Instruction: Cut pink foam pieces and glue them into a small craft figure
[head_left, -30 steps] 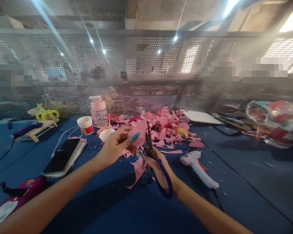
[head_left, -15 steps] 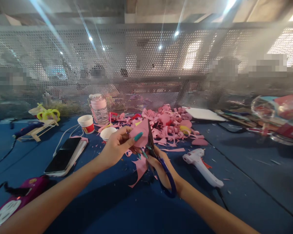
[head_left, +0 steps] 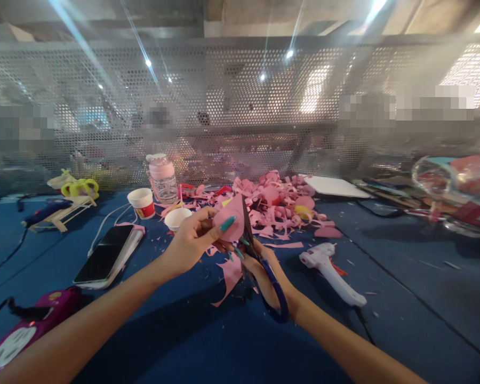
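Note:
Between thumb and fingers, my left hand (head_left: 196,234) pinches a piece of pink paper (head_left: 230,218), its top corner pointing up. My right hand (head_left: 264,266) grips a pair of scissors (head_left: 274,298) with dark blue handles. The dark blades point upward along the paper's right edge; whether they are apart is hard to make out. Under the hands hangs or lies a trailing pink paper strip (head_left: 229,277). Behind them spreads a heap of pink paper scraps (head_left: 270,205), with a few yellow and red bits in it.
On the right lies a white glue gun (head_left: 334,274), and farther off a clear plastic jar (head_left: 470,213) on its side. Leftward are a phone (head_left: 104,256), a paper cup (head_left: 142,204), a pink-topped bottle (head_left: 162,178) and a purple power box (head_left: 28,330). A perforated metal screen (head_left: 232,106) stands behind.
The pink paper has turned slightly in my left hand, its rounded edge now showing more. Both hands stay in nearly the same place.

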`<act>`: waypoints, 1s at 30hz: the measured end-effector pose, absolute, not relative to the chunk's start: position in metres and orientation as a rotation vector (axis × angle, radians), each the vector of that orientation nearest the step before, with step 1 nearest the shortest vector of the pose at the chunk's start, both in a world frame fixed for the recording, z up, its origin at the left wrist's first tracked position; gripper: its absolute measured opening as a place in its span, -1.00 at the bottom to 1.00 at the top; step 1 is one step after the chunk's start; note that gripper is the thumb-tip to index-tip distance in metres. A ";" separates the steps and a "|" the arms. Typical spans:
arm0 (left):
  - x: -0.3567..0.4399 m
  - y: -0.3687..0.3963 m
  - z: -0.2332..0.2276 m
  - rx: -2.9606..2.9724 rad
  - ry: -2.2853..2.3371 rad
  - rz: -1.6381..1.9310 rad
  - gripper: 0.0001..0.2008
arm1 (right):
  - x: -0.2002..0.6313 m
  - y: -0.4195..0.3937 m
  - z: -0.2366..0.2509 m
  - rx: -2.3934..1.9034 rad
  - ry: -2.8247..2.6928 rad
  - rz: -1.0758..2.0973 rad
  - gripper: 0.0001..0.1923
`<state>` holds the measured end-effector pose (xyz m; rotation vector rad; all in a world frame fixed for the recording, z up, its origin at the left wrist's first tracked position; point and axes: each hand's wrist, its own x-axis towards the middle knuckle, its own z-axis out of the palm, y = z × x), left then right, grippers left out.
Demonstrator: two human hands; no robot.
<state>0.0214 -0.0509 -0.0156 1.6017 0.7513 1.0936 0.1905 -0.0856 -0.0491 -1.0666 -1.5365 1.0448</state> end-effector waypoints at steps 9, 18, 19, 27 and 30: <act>0.021 -0.051 -0.015 1.588 0.685 1.072 -0.76 | 0.193 -0.077 -0.062 -1.031 -1.572 1.033 -0.83; 0.020 -0.050 -0.015 1.593 0.673 1.056 -0.75 | 0.193 -0.077 -0.060 -1.052 -1.593 1.016 -0.83; 0.020 -0.050 -0.015 1.595 0.673 1.057 -0.74 | 0.193 -0.077 -0.059 -1.052 -1.595 1.013 -0.83; 0.020 -0.050 -0.015 1.580 0.618 1.106 -0.75 | 0.193 -0.076 -0.059 -1.089 -1.666 0.987 -0.78; 0.020 -0.050 -0.015 1.577 0.620 1.116 -0.76 | 0.193 -0.076 -0.058 -1.110 -1.674 0.971 -0.77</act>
